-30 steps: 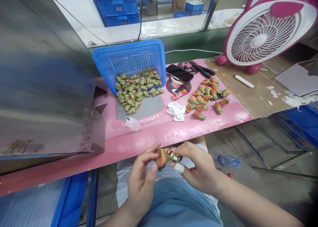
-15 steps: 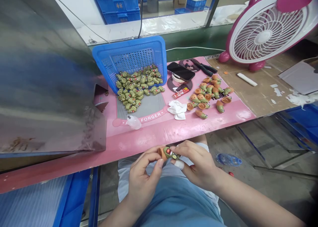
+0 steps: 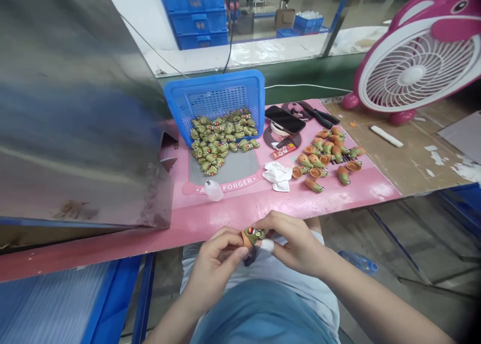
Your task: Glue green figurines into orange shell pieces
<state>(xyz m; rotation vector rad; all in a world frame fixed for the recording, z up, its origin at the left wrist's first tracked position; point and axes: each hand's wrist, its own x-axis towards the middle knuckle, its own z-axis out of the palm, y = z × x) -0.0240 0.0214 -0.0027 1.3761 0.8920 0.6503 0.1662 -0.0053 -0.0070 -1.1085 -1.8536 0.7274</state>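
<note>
Over my lap, just off the table's front edge, a small green-and-orange toy figure piece [image 3: 251, 235] with a painted face is pinched between both hands. My left hand [image 3: 220, 259] grips its orange end between thumb and fingers. At the green end, my right hand [image 3: 291, 241] closes its thumb and fingertips on it; a white wrap covers that thumb. Similar orange-and-green pieces [image 3: 314, 185] lie in a loose group on the table's right. Green pieces [image 3: 210, 151] spill out of a tipped blue basket [image 3: 216, 78] onto the mat.
A white cloth [image 3: 278, 176], a small translucent squeeze bottle [image 3: 214, 190], a black phone [image 3: 284, 120] and pliers [image 3: 319, 114] lie on the pink table. A pink fan [image 3: 411, 75] stands at the back right. A large metal box [image 3: 86, 108] blocks the left side.
The camera view has shifted, so the table items appear further right and slightly lower. The held piece has turned a little, with its hollow orange opening less visible. Both hands still hold it.
</note>
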